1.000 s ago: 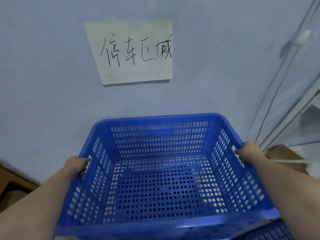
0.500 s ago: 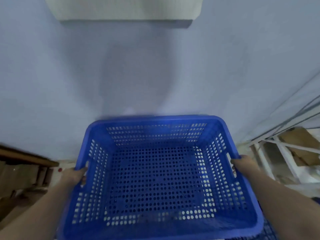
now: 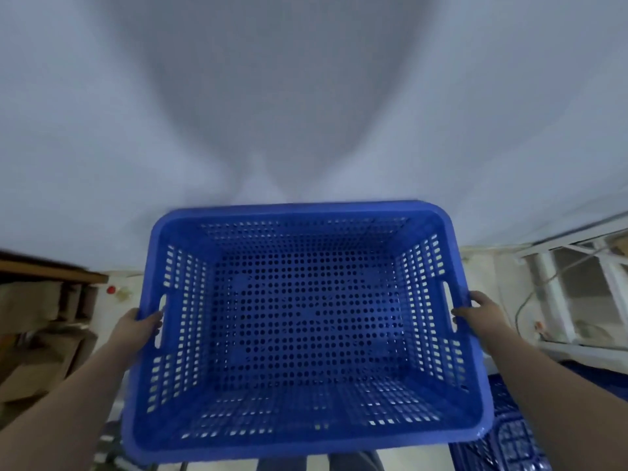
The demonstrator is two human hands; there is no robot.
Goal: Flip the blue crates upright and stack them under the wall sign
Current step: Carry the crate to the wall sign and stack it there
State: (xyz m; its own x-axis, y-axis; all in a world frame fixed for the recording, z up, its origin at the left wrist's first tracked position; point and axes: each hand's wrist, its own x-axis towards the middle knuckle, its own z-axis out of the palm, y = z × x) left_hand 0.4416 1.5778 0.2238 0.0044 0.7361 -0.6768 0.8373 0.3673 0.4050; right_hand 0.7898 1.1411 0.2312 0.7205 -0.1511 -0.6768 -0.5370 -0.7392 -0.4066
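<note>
Blue perforated plastic crate (image 3: 306,328), upright with its open top facing the camera, held close to a pale wall (image 3: 306,96) at its far rim; no brand, label or writing can be read on it or on the wall. Left hand (image 3: 137,329) grips the left side by the handle slot, fingers curled over the rim, and right hand (image 3: 477,316) grips the right side likewise at its slot. Second blue crate (image 3: 509,436) lies partly hidden at lower right, brown cardboard boxes (image 3: 37,334) stand at left, white metal frame (image 3: 577,266) at right.
</note>
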